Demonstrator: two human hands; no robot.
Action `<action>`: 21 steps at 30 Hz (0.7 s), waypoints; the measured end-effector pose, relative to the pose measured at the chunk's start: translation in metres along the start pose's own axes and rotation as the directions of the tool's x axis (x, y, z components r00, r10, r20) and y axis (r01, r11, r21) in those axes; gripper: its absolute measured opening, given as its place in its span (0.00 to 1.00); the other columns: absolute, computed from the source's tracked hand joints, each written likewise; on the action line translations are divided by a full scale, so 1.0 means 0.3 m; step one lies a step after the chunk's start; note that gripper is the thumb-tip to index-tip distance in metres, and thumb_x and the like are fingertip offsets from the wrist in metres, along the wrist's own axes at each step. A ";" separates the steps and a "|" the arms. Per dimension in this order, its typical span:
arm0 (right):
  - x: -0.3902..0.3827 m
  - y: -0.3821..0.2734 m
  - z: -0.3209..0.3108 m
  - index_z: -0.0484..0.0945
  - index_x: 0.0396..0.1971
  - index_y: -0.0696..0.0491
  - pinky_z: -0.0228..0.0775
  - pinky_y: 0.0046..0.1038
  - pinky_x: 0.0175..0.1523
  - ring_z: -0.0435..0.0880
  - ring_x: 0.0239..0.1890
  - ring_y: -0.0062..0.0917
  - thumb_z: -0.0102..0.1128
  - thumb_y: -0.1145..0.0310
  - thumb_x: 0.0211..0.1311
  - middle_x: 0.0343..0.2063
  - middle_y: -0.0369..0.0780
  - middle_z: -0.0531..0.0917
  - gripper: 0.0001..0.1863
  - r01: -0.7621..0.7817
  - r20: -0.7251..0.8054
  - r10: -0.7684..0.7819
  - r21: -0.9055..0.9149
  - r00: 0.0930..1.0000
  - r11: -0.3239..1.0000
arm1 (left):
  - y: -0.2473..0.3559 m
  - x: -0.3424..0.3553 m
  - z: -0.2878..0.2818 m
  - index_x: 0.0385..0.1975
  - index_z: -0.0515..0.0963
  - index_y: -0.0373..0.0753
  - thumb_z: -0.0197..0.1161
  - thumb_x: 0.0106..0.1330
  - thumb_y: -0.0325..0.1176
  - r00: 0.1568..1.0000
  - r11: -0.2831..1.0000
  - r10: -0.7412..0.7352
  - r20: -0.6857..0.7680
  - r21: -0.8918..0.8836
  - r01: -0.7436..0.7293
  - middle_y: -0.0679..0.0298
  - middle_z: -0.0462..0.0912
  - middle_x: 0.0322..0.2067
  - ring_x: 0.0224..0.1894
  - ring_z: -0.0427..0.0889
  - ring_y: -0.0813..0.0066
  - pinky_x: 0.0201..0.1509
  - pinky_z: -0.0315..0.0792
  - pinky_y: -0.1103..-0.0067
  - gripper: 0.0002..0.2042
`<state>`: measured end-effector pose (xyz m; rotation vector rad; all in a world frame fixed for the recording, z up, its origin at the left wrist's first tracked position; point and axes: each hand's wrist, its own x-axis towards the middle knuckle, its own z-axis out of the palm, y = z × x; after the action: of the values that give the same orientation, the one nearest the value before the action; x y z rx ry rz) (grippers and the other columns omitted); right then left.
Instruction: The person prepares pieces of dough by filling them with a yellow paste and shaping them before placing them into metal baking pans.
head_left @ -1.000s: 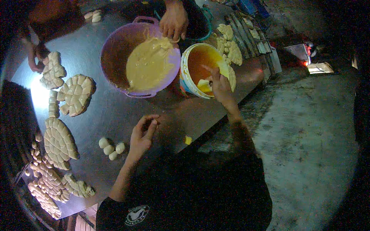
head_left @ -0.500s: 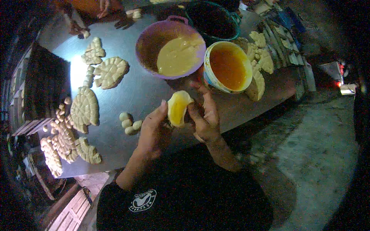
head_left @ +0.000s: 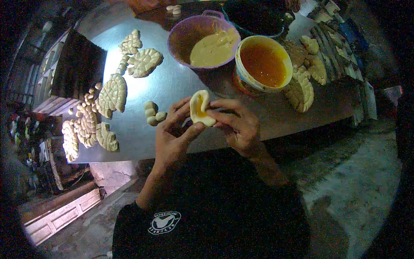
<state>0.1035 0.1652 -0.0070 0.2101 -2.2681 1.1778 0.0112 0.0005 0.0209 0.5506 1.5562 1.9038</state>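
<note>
Over the near edge of the metal table, a pale piece of dough [head_left: 208, 120] is held between both hands. It is folded partway around a yellow-orange filling [head_left: 199, 105] that shows in its middle. My left hand [head_left: 173, 131] is closed on the dough's left side, thumb at its lower edge. On the other side, the fingers of my right hand [head_left: 241, 125] pinch the dough's right edge. Several small dough balls [head_left: 152, 113] sit on the table just left of my left hand.
A purple basin [head_left: 189, 43] of pale batter and a white bucket [head_left: 239, 64] of orange filling stand beyond my hands. Flattened, sectioned dough pieces [head_left: 113, 96] lie along the left of the metal table [head_left: 181, 88]. More dough [head_left: 305, 88] lies right of the bucket.
The dough has been folded further, and less of the filling shows. My right fingers have come in against its edge. The view has shifted, so the table appears further right and higher.
</note>
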 end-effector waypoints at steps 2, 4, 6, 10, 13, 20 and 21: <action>0.009 -0.019 0.010 0.76 0.43 0.57 0.75 0.31 0.51 0.79 0.49 0.32 0.64 0.73 0.57 0.47 0.47 0.77 0.14 -0.037 -0.171 0.082 0.253 0.982 0.967 | -0.022 -0.015 0.003 0.52 0.75 0.33 0.64 0.59 0.26 0.999 0.997 0.051 0.013 0.054 -0.052 0.59 0.66 0.57 0.59 0.68 0.68 0.59 0.69 0.73 0.19; -0.007 -0.035 0.027 0.77 0.37 0.58 0.76 0.30 0.50 0.80 0.48 0.30 0.62 0.71 0.59 0.45 0.47 0.78 0.09 -0.093 -0.225 0.236 0.508 0.945 0.857 | -0.010 -0.041 0.018 0.50 0.77 0.34 0.64 0.60 0.27 0.996 0.985 0.083 0.039 0.146 -0.088 0.59 0.66 0.57 0.58 0.69 0.69 0.58 0.70 0.73 0.17; -0.056 -0.028 0.050 0.77 0.34 0.59 0.76 0.30 0.50 0.80 0.47 0.30 0.61 0.67 0.62 0.44 0.47 0.79 0.10 -0.175 -0.168 0.364 0.650 0.916 0.740 | -0.012 -0.066 0.038 0.45 0.80 0.33 0.63 0.62 0.31 0.986 0.955 0.152 -0.060 0.265 -0.132 0.57 0.71 0.53 0.53 0.73 0.71 0.53 0.71 0.77 0.13; -0.068 -0.050 0.064 0.77 0.38 0.60 0.75 0.31 0.51 0.80 0.47 0.30 0.62 0.65 0.61 0.44 0.47 0.79 0.13 -0.208 -0.170 0.342 0.526 0.924 0.824 | -0.030 -0.089 0.055 0.43 0.81 0.32 0.63 0.63 0.36 0.947 0.933 0.235 -0.218 0.325 -0.156 0.58 0.76 0.48 0.47 0.76 0.72 0.49 0.71 0.80 0.14; -0.020 -0.104 0.057 0.76 0.44 0.59 0.75 0.31 0.51 0.80 0.46 0.31 0.64 0.67 0.58 0.43 0.47 0.80 0.17 -0.064 -0.219 0.145 0.341 0.965 0.938 | -0.051 -0.101 0.052 0.45 0.80 0.33 0.63 0.64 0.37 0.932 0.959 0.243 -0.267 0.212 -0.189 0.58 0.76 0.48 0.46 0.75 0.74 0.48 0.71 0.81 0.16; -0.027 -0.091 0.113 0.79 0.38 0.59 0.75 0.30 0.47 0.81 0.44 0.31 0.66 0.65 0.56 0.41 0.47 0.81 0.14 -0.043 -0.212 0.217 0.613 0.953 0.789 | -0.056 -0.116 0.021 0.43 0.80 0.32 0.63 0.64 0.36 0.929 0.969 0.247 -0.275 0.083 -0.233 0.60 0.76 0.46 0.42 0.75 0.77 0.42 0.69 0.83 0.15; -0.014 -0.090 0.111 0.79 0.37 0.59 0.75 0.30 0.47 0.82 0.44 0.31 0.66 0.66 0.56 0.41 0.47 0.81 0.13 -0.022 -0.202 0.168 0.573 0.965 0.819 | -0.056 -0.113 0.012 0.42 0.81 0.32 0.63 0.63 0.35 0.924 0.961 0.276 -0.264 0.070 -0.267 0.60 0.76 0.45 0.41 0.74 0.77 0.42 0.69 0.83 0.14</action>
<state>0.1036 0.1222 -0.0054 0.1629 -1.6764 1.8113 0.0415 -0.0182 0.0074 0.5618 1.7613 2.2447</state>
